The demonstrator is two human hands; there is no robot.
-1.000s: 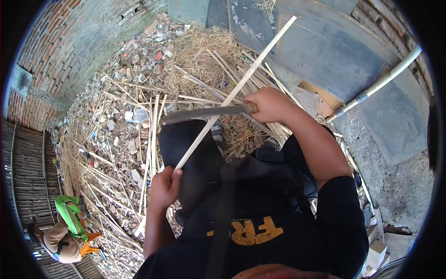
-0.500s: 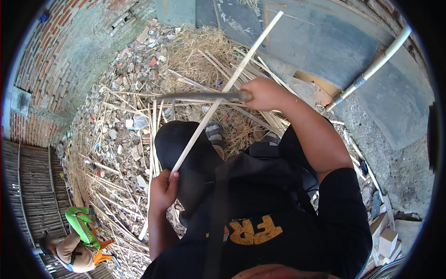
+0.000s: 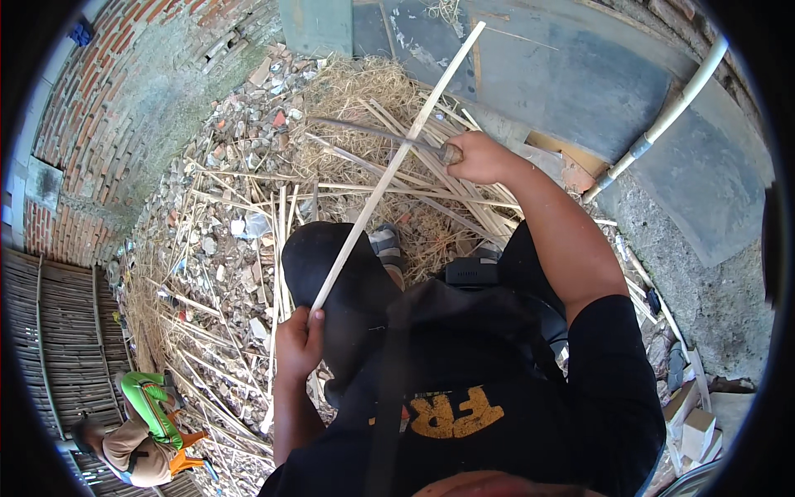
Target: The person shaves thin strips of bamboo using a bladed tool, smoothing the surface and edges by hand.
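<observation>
My left hand (image 3: 298, 341) is closed round the lower end of a long pale bamboo strip (image 3: 364, 214), which slants up and away to the right past my knee. My right hand (image 3: 480, 157) grips the wooden handle of a long dark-bladed machete (image 3: 356, 127). Its blade points left and crosses the strip in its upper half; whether the edge touches the strip I cannot tell. Below the blade, a loose pile of similar bamboo strips (image 3: 451, 199) lies on the ground in front of my feet.
Fine shavings (image 3: 356, 91) are heaped at the far side. Stone rubble (image 3: 236, 157) and scattered strips cover the ground at left. A bamboo pole (image 3: 662, 124) leans at the right wall. At lower left another person (image 3: 137, 447) sits on an orange stool, bent forward.
My right hand has moved slightly right and the machete has tilted, its tip now higher and farther away. The strip's far end has shifted a little left; my left hand still holds it.
</observation>
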